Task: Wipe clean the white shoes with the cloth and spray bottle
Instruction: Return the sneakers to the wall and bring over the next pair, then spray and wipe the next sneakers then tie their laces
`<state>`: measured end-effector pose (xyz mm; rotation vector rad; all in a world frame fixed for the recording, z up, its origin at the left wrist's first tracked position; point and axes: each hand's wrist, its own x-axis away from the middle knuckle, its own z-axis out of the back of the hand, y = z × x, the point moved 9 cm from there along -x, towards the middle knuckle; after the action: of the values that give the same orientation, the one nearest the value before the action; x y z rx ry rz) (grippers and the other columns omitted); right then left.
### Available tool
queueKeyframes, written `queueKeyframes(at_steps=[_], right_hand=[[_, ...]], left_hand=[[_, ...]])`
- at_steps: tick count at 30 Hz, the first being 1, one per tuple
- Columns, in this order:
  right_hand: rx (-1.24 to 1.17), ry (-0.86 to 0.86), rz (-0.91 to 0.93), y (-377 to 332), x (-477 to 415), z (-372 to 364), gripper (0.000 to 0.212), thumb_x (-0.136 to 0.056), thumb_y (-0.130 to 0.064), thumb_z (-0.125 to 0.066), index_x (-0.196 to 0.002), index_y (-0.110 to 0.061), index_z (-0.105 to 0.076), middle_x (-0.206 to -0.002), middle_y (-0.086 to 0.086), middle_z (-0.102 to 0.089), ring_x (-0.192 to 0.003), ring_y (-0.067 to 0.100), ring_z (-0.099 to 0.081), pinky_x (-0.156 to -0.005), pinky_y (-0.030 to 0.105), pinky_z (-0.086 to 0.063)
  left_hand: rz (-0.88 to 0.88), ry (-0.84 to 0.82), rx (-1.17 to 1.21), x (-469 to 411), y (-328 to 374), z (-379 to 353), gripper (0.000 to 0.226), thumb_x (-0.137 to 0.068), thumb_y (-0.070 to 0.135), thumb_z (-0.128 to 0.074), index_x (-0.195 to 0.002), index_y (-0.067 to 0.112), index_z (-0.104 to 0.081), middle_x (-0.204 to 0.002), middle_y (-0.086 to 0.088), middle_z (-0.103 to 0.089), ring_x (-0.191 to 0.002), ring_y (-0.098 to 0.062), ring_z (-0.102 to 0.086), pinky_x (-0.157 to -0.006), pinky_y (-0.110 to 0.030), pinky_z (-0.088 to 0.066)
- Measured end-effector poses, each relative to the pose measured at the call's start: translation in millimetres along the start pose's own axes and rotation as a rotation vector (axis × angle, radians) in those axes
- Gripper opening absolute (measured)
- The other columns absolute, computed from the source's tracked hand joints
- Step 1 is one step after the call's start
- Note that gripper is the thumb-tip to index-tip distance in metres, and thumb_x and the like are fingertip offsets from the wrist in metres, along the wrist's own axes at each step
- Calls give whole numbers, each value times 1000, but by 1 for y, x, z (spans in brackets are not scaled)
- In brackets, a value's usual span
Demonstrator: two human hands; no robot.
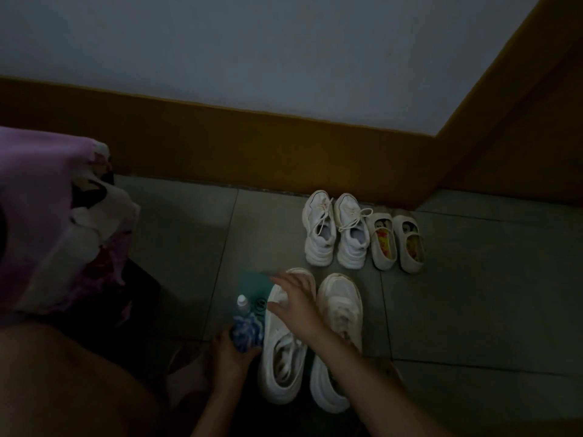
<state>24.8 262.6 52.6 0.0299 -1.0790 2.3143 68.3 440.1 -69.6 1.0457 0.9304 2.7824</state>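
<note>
Left hand (228,357) grips the spray bottle (244,329) just beside the near white shoes (284,351), mid-floor. Right hand (295,302), fingers spread, hovers over one toe. Teal cloth (252,282) lies beyond. Risk: spraying with no cloth in hand may soak the shoe.

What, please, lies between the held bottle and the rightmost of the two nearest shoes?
In the head view, the other near shoe lies there, beside the bottle, with the right hand over its toe.

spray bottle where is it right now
Head view, low and left of centre: the spray bottle is gripped by the left hand, just left of the nearest white shoe.
</note>
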Motion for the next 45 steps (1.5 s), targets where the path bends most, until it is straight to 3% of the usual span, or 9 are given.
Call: queueKeyframes(at_steps=[5, 11, 16, 20, 26, 29, 34, 41, 45], right_hand=[[16, -131, 41, -20, -23, -31, 59, -81, -17, -69, -135, -11, -47, -141, 8, -44, -134, 25, -29, -111, 26, -21], [-4, -224, -32, -17, -37, -57, 49, -82, -18, -68, -129, -14, -56, -134, 16, -46, -128, 27, -40, -111, 29, -31], [-151, -193, -38, -13, -44, -73, 19, -86, -15, -60, -89, 1, -69, -94, 23, -68, -94, 32, -63, -78, 39, -49], [-235, -223, -37, -13, -41, -80, 22, -92, -21, -57, -94, -1, -67, -98, 18, -69, -91, 18, -60, -73, 28, -42], [-691, -56, -128, -19, -43, -15, 22, -101, -21, -39, -104, -9, -57, -99, 5, -58, -80, -9, -57, -78, 11, -42], [-1019, -45, -182, -3, -42, 32, 23, -101, -26, -36, -113, -19, -54, -107, 7, -59, -98, 11, -59, -80, 25, -47], [-1324, -19, -162, 24, -32, 102, 33, -100, -33, -30, -119, -19, -52, -83, 4, -54, -77, 18, -51, -75, 39, -47], [-1400, 36, -364, 87, -17, 126, 34, -91, -43, -38, -100, -15, -55, -75, 0, -61, -68, 14, -55, -59, 27, -46], [-1398, -26, -341, 101, -18, 124, 32, -90, -40, -38, -99, -16, -58, -83, 4, -63, -79, 20, -62, -75, 40, -54]], left_hand=[[-124, 53, 31, 11, 21, 19, 29, -65, 4, -79, -90, -5, -68, -92, -24, -68, -91, -33, -65, -80, -37, -46], [-1, 170, 364, 9, 13, 38, 11, -83, 7, -64, -89, -2, -66, -89, -20, -68, -84, -30, -65, -72, -28, -41], [50, 260, 525, 4, 13, 55, 16, -85, 8, -63, -94, -6, -65, -91, -22, -66, -88, -34, -64, -75, -33, -42], [43, 272, 561, 2, 17, 60, 24, -84, 13, -65, -103, -3, -63, -100, -20, -66, -94, -32, -63, -77, -30, -41], [-75, 272, 584, -6, 48, 67, 22, -84, 4, -63, -98, -13, -60, -97, -29, -65, -91, -37, -62, -66, -20, -41], [-206, 247, 564, -5, 91, 71, 16, -82, 1, -64, -93, -11, -62, -85, -20, -63, -78, -23, -56, -54, -8, -40], [-338, 88, 566, -15, 155, 64, 12, -84, 12, -65, -92, 4, -60, -82, -11, -63, -75, -21, -58, -73, -38, -49], [-415, 18, 556, -24, 189, 54, 17, -86, 14, -64, -101, 5, -59, -87, -11, -63, -78, -21, -60, -72, -35, -51], [-358, 15, 525, -34, 176, 43, 20, -85, 14, -65, -101, 3, -59, -85, -8, -63, -77, -22, -59, -77, -43, -51]])
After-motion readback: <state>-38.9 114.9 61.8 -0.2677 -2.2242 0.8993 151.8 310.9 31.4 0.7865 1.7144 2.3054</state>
